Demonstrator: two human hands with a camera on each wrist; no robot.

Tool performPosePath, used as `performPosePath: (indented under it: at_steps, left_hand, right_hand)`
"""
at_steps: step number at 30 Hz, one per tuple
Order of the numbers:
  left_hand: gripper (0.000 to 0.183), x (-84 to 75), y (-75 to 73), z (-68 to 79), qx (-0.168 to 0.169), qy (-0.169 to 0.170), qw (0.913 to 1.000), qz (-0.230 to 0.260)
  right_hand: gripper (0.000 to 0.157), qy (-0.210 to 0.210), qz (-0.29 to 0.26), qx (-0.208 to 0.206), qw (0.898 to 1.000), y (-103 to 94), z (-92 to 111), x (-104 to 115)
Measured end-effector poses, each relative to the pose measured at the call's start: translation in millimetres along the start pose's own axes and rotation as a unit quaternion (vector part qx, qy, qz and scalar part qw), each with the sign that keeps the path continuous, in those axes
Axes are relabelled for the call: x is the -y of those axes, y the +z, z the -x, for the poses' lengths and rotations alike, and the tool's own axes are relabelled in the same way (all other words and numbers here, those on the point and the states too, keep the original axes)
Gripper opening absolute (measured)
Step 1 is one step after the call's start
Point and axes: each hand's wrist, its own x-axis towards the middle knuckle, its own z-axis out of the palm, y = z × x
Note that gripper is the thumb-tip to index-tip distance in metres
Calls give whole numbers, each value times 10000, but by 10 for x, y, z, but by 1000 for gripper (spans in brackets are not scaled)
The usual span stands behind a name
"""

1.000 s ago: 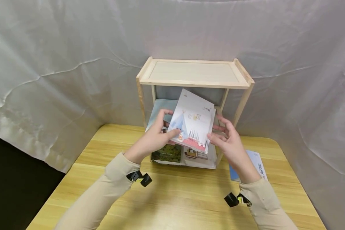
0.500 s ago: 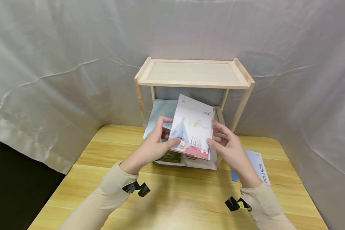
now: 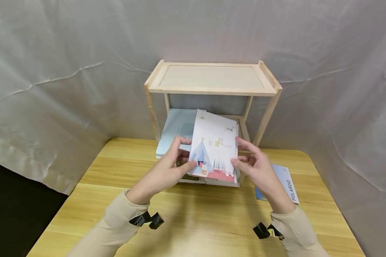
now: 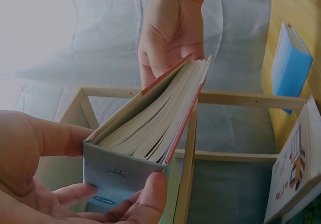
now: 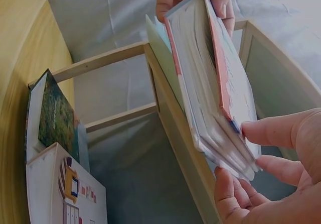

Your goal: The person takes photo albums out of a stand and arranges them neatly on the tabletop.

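Both hands hold a thick photo album [image 3: 213, 142] with a white cover showing a blue tent and a red strip. It is tilted in front of the shelf's middle level. My left hand [image 3: 170, 164] grips its spine side, thumb on the front cover and fingers behind. At the opposite edge, my right hand [image 3: 257, 164] pinches the covers and page edges. The pale blue-grey spine [image 4: 120, 169] faces the left wrist camera, and the pages [image 5: 198, 78] fan slightly in the right wrist view. A light blue album [image 3: 177, 128] lies on the middle level, partly covered by the held one.
The small wooden shelf [image 3: 212, 76] stands at the table's back. Low in it are a dark green album [image 5: 60, 118] and a white album with a house picture [image 5: 75, 194]. A blue-and-white POLAROID album [image 3: 287, 184] lies on the table [image 3: 206, 221], partly behind the right forearm.
Both hands have lowered the tent-covered album, and it is less tilted sideways. More of the light blue album shows, while the lower albums are more covered. The view has shifted slightly.
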Motion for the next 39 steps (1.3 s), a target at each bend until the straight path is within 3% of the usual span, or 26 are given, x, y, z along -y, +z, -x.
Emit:
performPosePath:
  at_steps: [5,11,23,32,39]
  left_hand:
    - [55,7,29,34,37,40,10000,8]
    - [77,24,54,55,72,-7,10000,50]
    - [99,74,161,110,356,87,9977,568]
    - [90,153,246,164,338,23,9983,483]
    - [82,213,331,187,463,47,9947,918]
  right_hand:
    - [68,49,168,-20,9998,-64,71,9]
    - [69,16,256,-70,9996,-111,144,9]
    - [70,-16,466,-99,9989,-158,283,-15]
    - [66,-7,709,-31,9975,-196,383,-62]
    - [66,111,678,39,9976,-235,469,-101]
